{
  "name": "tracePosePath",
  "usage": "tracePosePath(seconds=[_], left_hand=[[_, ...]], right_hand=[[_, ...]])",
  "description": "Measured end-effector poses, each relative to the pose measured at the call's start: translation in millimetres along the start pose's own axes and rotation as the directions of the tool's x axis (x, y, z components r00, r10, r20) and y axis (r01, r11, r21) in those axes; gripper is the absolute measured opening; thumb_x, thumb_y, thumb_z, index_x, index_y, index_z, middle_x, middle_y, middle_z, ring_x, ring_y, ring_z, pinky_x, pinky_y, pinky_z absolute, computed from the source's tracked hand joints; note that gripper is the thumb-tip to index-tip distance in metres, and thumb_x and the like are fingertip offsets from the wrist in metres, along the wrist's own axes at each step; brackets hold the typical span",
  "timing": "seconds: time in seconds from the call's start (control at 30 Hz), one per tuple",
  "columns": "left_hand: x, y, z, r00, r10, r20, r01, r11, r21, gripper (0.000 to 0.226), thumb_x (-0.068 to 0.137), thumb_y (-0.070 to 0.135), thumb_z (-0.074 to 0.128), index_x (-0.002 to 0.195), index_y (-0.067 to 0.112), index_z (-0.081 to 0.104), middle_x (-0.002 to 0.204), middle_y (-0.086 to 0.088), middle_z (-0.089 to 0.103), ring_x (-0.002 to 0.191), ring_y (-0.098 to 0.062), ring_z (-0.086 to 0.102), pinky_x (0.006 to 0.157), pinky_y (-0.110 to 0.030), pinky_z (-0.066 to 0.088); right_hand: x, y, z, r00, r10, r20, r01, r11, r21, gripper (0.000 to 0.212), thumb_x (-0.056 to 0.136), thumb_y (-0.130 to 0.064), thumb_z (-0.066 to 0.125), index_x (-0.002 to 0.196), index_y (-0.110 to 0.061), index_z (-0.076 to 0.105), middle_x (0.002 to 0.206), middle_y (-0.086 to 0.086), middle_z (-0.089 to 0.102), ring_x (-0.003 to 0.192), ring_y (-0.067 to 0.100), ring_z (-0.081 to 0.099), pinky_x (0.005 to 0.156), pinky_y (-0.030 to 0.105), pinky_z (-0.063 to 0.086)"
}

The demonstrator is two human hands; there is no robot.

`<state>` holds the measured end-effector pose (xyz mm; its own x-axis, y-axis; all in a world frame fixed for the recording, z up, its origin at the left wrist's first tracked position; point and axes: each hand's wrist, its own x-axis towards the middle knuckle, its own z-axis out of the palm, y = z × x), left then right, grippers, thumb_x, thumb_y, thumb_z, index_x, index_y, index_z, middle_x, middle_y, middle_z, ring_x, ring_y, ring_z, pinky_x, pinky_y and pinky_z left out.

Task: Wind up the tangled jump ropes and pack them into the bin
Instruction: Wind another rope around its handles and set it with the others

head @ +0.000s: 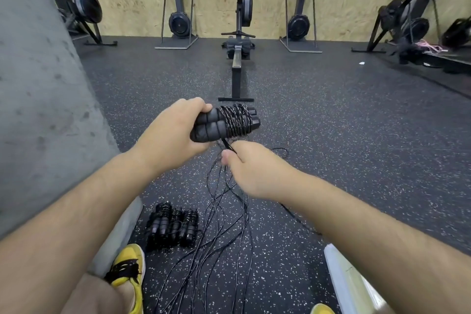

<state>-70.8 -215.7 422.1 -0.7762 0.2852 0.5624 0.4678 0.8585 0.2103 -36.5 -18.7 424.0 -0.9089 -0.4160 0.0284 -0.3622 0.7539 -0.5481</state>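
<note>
- Our left hand (173,132) grips a jump rope (226,121) by its paired handles, above the floor (331,148).
- Our right hand (244,168) pinches its loose cord (227,145) just below.
- Winding seems midway; next we need another taut wrap.
- Three wound bundles (173,224) lie near our left shoe (130,270), beside tangled ropes (224,224).

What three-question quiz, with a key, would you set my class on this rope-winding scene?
1. True or false: the left hand grips two rope-wrapped black handles.
2. What does the right hand pinch? A) a rope strand B) a towel C) a bottle
3. Fill in: the finished bundles lie on the floor near a yellow ____.
Key: 1 true; 2 A; 3 shoe.
</note>
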Motion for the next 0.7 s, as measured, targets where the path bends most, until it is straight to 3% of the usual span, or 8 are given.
tracePosePath(seconds=[0.2, 0.3, 0.43, 0.57, 0.7], left_hand=[[0, -14, 1, 1.0, 0.001, 0.006, -0.002, 0.991, 0.133, 0.039, 0.072, 0.018, 0.08, 0.103, 0.013, 0.056, 0.095, -0.005, 0.063, 0.091, -0.034, 0.058, 0.075, -0.041, 0.047], [-2, -16, 6, 0.998, 0.05, 0.038, -0.055, 0.984, 0.166, 0.041, 0.07, 0.017, 0.082, 0.101, 0.015, 0.054, 0.091, -0.004, 0.063, 0.085, -0.035, 0.058, 0.07, -0.041, 0.047], [-5, -7, 14, 0.982, 0.157, 0.106, -0.174, 0.971, 0.167, 0.048, 0.069, 0.019, 0.085, 0.105, 0.019, 0.053, 0.095, 0.001, 0.062, 0.084, -0.028, 0.055, 0.069, -0.04, 0.047], [-9, 7, 16, 0.941, 0.278, 0.191, -0.296, 0.953, 0.07, 0.042, 0.071, 0.027, 0.072, 0.106, 0.024, 0.048, 0.095, 0.006, 0.059, 0.084, -0.023, 0.052, 0.071, -0.04, 0.047], [-12, 27, 9, 0.925, 0.305, 0.225, -0.298, 0.952, -0.065, 0.044, 0.072, 0.04, 0.058, 0.108, 0.014, 0.055, 0.099, 0.003, 0.06, 0.09, -0.017, 0.052, 0.079, -0.038, 0.045]], right_hand=[[-23, -16, -19, 0.989, -0.022, 0.145, 0.028, 0.999, -0.04, 0.037, 0.106, -0.039, 0.035, 0.106, -0.014, 0.062, 0.085, 0.001, 0.061, 0.077, 0.019, 0.058, 0.067, 0.03, 0.044], [-30, -22, -32, 0.995, -0.09, 0.054, 0.099, 0.974, -0.202, 0.033, 0.106, -0.036, 0.035, 0.099, -0.016, 0.06, 0.086, 0.0, 0.062, 0.077, 0.021, 0.057, 0.063, 0.034, 0.042], [-24, -15, -45, 0.957, -0.274, -0.091, 0.179, 0.81, -0.559, 0.024, 0.106, -0.039, 0.031, 0.094, -0.024, 0.044, 0.083, -0.005, 0.05, 0.079, 0.026, 0.05, 0.066, 0.035, 0.035], [-12, 3, -61, 0.918, -0.371, -0.139, 0.216, 0.764, -0.608, 0.029, 0.105, -0.043, 0.033, 0.109, -0.029, 0.058, 0.1, -0.008, 0.063, 0.093, 0.02, 0.06, 0.071, 0.034, 0.043], [1, 21, -73, 0.901, -0.409, -0.147, 0.266, 0.787, -0.556, 0.027, 0.103, -0.045, 0.04, 0.108, -0.033, 0.063, 0.103, -0.011, 0.066, 0.096, 0.018, 0.062, 0.074, 0.034, 0.046]])
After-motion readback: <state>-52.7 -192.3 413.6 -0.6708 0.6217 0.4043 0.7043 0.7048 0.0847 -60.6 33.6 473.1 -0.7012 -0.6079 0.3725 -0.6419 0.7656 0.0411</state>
